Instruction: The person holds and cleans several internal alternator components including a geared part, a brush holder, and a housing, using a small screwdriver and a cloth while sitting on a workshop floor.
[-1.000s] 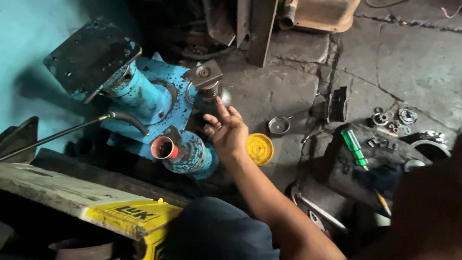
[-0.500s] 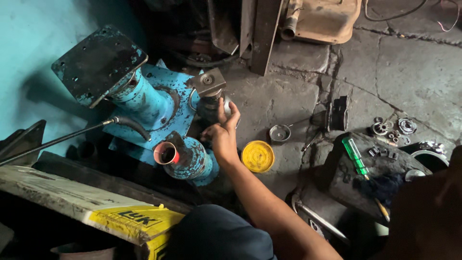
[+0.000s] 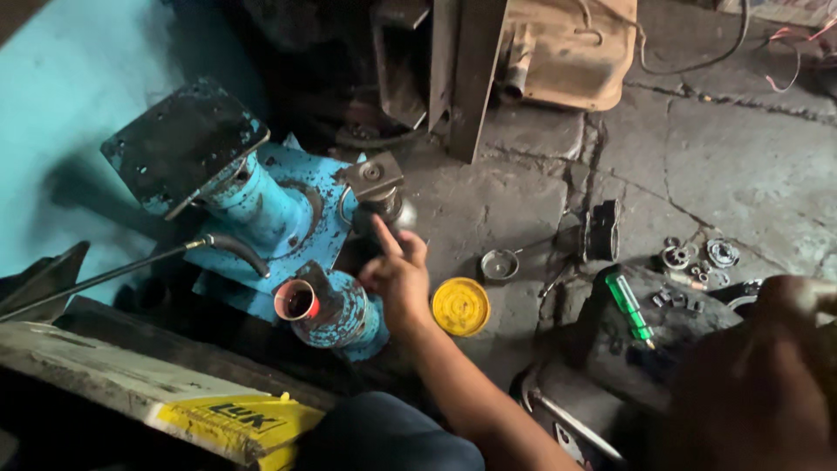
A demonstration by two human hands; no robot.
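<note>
A blue cast machine body (image 3: 288,218) lies on the floor, with a black square plate (image 3: 183,144) on its upper end and a red-rimmed round opening (image 3: 296,303) on its lower end. My left hand (image 3: 397,277) reaches over it. The index finger sticks out and touches a dark cylinder (image 3: 381,212) under a square grey metal cap (image 3: 373,174), while the other fingers curl loosely and hold nothing. A blurred brown shape at the lower right, probably my right hand (image 3: 767,366), is too close to make out.
A yellow round lid (image 3: 460,306) and a small metal cup (image 3: 500,264) lie just right of the hand. Further right are a green-handled screwdriver (image 3: 629,305) and several small bearings (image 3: 697,257). A thin black rod (image 3: 131,270) runs left. A rusty tank (image 3: 567,48) stands behind.
My left hand has let go of the dark cylinder and drawn back slightly. Only the index finger touches it now. The view has shifted a little.
</note>
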